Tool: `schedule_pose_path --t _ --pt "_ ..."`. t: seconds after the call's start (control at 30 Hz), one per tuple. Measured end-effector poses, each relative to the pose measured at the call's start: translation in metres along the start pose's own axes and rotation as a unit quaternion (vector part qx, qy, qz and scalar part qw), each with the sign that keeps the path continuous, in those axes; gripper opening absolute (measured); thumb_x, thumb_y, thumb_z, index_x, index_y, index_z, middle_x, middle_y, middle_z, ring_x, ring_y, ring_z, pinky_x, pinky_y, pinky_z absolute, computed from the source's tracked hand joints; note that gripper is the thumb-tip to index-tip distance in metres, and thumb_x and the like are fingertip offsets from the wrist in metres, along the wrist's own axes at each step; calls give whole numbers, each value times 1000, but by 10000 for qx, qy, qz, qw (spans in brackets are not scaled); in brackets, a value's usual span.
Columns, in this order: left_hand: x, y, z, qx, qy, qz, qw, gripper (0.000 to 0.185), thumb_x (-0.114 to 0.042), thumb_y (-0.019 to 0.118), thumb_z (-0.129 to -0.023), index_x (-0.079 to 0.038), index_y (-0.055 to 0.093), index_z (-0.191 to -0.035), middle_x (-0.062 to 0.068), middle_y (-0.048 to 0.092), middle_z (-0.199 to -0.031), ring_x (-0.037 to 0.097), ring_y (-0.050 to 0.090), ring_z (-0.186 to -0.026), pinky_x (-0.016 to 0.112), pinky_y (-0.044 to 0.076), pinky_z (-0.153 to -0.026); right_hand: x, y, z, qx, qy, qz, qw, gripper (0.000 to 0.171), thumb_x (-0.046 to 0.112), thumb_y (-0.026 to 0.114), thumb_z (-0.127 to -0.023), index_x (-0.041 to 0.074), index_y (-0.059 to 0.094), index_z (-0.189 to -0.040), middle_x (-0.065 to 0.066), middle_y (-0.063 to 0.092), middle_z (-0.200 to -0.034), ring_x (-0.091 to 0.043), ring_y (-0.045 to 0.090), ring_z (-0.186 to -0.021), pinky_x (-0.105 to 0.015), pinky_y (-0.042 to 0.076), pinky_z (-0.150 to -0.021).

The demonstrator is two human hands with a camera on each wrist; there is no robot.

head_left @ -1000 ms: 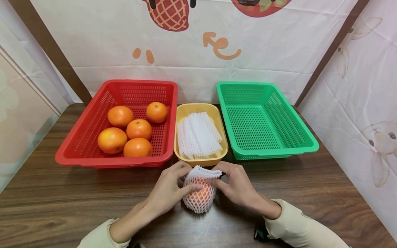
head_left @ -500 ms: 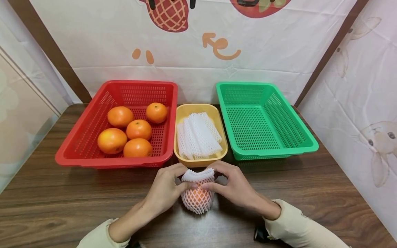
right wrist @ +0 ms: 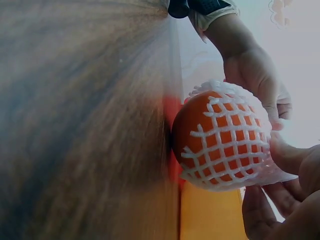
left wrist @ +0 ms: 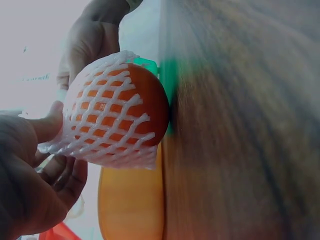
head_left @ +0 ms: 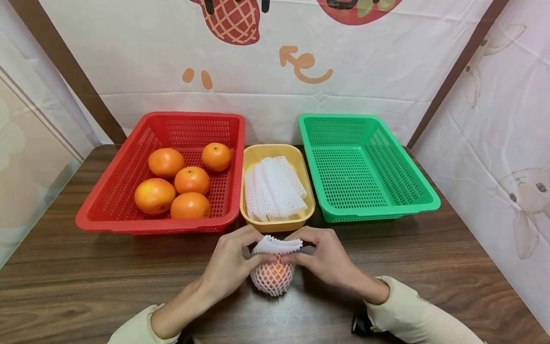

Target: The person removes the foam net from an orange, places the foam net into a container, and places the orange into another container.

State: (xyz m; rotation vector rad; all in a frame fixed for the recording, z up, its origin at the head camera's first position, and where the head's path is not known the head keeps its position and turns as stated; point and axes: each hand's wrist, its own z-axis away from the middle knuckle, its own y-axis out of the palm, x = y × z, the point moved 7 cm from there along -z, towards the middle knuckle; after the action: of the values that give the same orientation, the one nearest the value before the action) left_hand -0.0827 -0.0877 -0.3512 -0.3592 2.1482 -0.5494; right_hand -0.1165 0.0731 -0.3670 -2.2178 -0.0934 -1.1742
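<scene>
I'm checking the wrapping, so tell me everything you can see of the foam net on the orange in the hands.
The foam net is a white, soft-looking mesh sleeve with diamond-shaped openings, stretched around the orange on the wooden table. The wrist views show one patch of the orange uncovered. The net's loose end stands bunched above the fruit. The left hand and right hand pinch that end from either side.

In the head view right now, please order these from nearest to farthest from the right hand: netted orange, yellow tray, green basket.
1. netted orange, pinched by the right hand.
2. yellow tray, just behind the hands.
3. green basket, behind, to the right.
</scene>
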Motion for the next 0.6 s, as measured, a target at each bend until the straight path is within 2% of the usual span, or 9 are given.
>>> schedule_pose_path --t 0.1,0.23,0.33,0.6 --pt "1 1 -1 136 -183 -2 9997 24 -17 84 -70 -18 68 -88 -11 60 -91 7 54 -79 27 50 -57 1 -2 0 -216 -96 86 9997 16 18 82 -75 17 74 -89 11 69 -88 -10 66 -83 -29 54 -74" --pt "5 5 0 468 -531 71 9975 26 -25 83 -72 -19 69 -93 -11 57 -94 8 55 -83 27 52 -63 1 -4 1 -393 -188 175 9989 13 12 81 -77 18 73 -86 11 70 -88 -10 66 -82 -31 55 -72" --pt "6 6 1 600 -636 55 9962 25 -28 83 -73 -20 71 -93 -11 58 -94 7 57 -85 29 53 -66 1 -5 2 -435 -210 175 9987 13 11 80 -78 18 72 -86 10 70 -89 -11 66 -83 -32 55 -72" --pt "4 2 1 271 -453 -42 9986 20 -18 86 -68 -20 71 -80 -15 58 -83 4 56 -76 28 51 -61 9 -3 -1 -302 -161 24 9994 18 6 80 -76 15 70 -88 6 68 -88 -10 63 -83 -31 55 -72"
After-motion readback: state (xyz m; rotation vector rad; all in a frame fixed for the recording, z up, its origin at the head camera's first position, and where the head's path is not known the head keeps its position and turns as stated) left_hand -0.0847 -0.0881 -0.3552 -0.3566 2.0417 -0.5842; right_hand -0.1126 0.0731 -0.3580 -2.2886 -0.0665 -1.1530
